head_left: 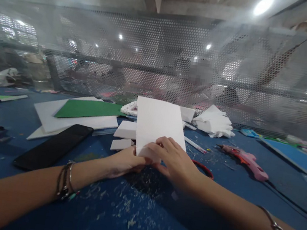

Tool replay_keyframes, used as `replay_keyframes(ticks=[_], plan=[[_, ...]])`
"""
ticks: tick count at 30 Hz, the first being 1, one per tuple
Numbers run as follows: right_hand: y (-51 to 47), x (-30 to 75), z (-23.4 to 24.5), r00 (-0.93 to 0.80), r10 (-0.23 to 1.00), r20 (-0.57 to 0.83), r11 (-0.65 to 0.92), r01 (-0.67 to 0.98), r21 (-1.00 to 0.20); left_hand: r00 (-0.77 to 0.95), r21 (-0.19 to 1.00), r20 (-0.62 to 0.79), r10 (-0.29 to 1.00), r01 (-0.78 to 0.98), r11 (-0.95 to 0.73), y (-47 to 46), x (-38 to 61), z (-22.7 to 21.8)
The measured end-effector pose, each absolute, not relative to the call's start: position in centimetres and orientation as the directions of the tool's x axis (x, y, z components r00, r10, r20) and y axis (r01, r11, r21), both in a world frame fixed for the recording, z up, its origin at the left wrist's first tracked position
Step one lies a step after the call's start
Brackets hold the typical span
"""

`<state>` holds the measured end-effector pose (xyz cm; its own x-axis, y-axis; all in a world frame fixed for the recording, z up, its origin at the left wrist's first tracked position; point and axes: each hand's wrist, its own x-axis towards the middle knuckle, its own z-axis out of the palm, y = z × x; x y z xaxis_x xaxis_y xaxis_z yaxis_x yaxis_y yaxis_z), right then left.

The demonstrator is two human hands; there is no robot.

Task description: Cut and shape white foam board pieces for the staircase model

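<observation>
A white sheet, paper or thin foam, stands tilted up in front of me. At its lower left corner my left hand is closed, thumb along the bottom edge; its other fingers are hidden behind or below. My right hand lies over the lower right part, fingers bent across the front face and gripping the edge. White blocks sit just left of the sheet, partly covered by it. Behind it is a bumpy white piece. Red scissor-like handles show beyond my right wrist.
A black phone and green sheet on white sheets lie left. To the right are a pink glue gun with its cord, a stack of white pieces and a blue board. A perforated metal screen rises behind the scrap-strewn blue table.
</observation>
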<state>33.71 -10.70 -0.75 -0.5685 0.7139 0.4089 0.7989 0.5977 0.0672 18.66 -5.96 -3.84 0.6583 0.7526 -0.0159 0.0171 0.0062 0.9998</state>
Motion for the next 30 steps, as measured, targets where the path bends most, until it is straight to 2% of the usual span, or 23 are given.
replay_keyframes(ticks=[5,11,18,25,30], plan=[[-11.0,33.5,-0.9,-0.557,0.722,0.411,0.595,0.802,0.041,0.654,0.998,-0.001,0.757,0.042,-0.035,-6.0,18.6,-4.1],[-11.4,33.3,-0.9,-0.581,0.696,0.423,0.605,0.791,0.092,0.605,0.983,0.055,0.795,0.106,-0.148,-6.5,18.6,-3.9],[-11.5,33.4,-0.9,-0.587,0.686,0.430,0.604,0.789,0.113,0.594,0.975,0.080,0.800,0.121,-0.188,-7.1,18.8,-3.6],[-11.4,33.3,-1.0,-0.599,0.679,0.425,0.578,0.793,0.194,0.608,0.987,0.113,0.786,0.024,-0.161,-6.9,18.8,-4.2],[-11.4,33.7,-0.5,-0.606,0.661,0.442,0.636,0.766,0.099,0.588,0.988,0.138,0.797,-0.025,-0.153,-6.5,18.8,-4.5]])
